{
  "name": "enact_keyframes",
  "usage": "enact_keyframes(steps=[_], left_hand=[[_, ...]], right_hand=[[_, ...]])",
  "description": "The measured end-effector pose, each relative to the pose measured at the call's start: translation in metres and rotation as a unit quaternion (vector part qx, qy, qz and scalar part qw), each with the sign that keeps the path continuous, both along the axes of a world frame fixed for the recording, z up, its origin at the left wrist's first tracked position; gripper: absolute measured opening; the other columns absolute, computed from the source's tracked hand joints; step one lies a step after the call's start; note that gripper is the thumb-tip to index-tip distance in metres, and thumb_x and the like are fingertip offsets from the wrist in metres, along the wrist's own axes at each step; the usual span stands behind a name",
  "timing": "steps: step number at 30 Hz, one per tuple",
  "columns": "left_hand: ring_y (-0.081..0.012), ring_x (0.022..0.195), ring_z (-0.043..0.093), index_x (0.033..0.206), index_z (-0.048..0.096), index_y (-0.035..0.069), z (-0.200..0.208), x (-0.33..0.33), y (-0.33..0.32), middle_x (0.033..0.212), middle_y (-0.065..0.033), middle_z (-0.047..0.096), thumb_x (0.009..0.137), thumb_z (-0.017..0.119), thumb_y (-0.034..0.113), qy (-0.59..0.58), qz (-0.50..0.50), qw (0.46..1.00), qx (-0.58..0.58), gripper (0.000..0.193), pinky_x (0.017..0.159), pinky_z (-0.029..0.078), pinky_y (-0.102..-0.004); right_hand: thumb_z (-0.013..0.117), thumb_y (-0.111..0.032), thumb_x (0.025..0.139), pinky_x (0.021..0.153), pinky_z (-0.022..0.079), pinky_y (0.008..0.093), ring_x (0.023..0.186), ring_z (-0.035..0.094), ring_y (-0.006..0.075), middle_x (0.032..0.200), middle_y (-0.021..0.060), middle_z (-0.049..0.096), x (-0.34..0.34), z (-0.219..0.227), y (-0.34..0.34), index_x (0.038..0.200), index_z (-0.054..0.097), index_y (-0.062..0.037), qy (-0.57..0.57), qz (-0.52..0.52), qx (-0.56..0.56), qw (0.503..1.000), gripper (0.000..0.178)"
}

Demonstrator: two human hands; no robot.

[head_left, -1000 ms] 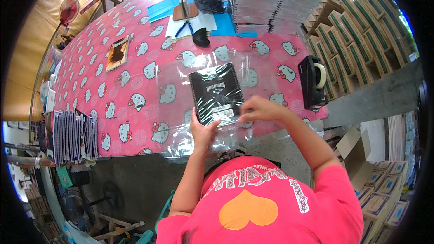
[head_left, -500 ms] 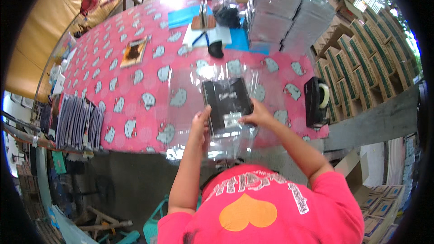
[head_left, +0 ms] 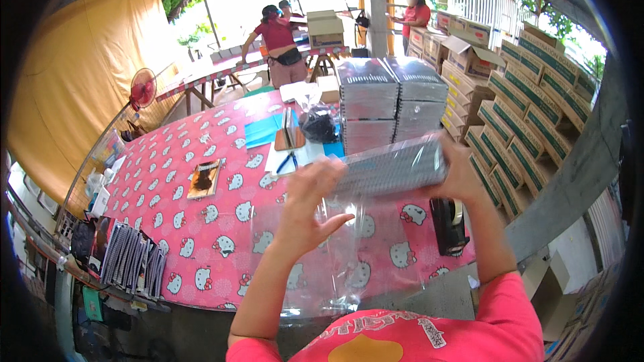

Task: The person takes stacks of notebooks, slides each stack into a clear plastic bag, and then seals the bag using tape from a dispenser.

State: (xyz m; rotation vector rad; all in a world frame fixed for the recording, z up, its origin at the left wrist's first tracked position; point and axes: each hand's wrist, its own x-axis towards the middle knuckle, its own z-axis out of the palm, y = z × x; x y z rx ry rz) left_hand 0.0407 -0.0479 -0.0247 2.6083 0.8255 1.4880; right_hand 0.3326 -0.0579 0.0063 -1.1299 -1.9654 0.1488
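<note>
The notebook point(head_left: 396, 169), wrapped in clear plastic, is held up above the worktop point(head_left: 231, 238), tilted, in front of the tall wrapped stack of notebooks point(head_left: 369, 97). The right hand point(head_left: 459, 171) is closed around its right end. The left hand point(head_left: 314, 201) is open, thumb spread well away from the fingers, at the notebook's left end; its fingertips are blurred, so I cannot tell whether they touch it. Below the hands, clear plastic sheets point(head_left: 322, 275) lie on the pink cover (printed with white cat faces). A black tape dispenser point(head_left: 448, 231) stands near the right edge, below the right hand. Blue-handled pliers point(head_left: 288, 161) lie beyond the left hand, a brown-covered book point(head_left: 204, 179) lies farther left, and a row of spiral notebooks point(head_left: 131, 261) sits at the near left corner.
</note>
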Motion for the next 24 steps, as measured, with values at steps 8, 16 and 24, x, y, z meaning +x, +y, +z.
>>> enact_keyframes(steps=[8, 16, 24], left_hand=[[-0.0277, 0.119, 0.044, 0.123, 0.050, 0.006, -0.029, -0.013, -0.034, 0.126, -0.0126, 0.049, 0.071, 0.074, 0.023, -0.109, 0.068, 0.987, -0.095, 0.059, 0.100, 0.034, -0.0391], [-0.0258, 0.111, 0.049, 0.111, 0.058, 0.006, -0.090, -0.063, -0.057, 0.122, -0.0110, 0.051, 0.070, 0.070, 0.010, -0.198, 0.218, 0.939, -0.177, 0.043, 0.094, 0.039, -0.0370], [-0.0229, 0.107, 0.052, 0.109, 0.058, 0.005, -0.101, -0.092, -0.072, 0.117, -0.0104, 0.054, 0.072, 0.068, 0.011, -0.224, 0.253, 0.915, -0.220, 0.040, 0.091, 0.040, -0.0353]], right_hand=[[0.079, -0.014, 0.053, 0.087, 0.038, 0.0416, 0.102, 0.050, 0.0304, 0.104, 0.0098, 0.054, 0.065, 0.069, 0.178, 0.110, 0.050, -0.0075, -0.175, -0.282, 0.346, 0.878, 0.065], [0.079, -0.026, 0.059, 0.091, 0.033, 0.0534, 0.115, 0.044, 0.0242, 0.114, 0.0041, 0.051, 0.112, 0.014, 0.259, 0.116, 0.048, -0.0159, -0.234, -0.233, 0.116, 0.937, 0.065], [0.076, -0.019, 0.058, 0.097, 0.034, 0.0389, 0.114, 0.047, 0.0291, 0.116, 0.0115, 0.053, 0.128, -0.016, 0.307, 0.117, 0.051, -0.0075, -0.185, -0.205, 0.217, 0.936, 0.065]])
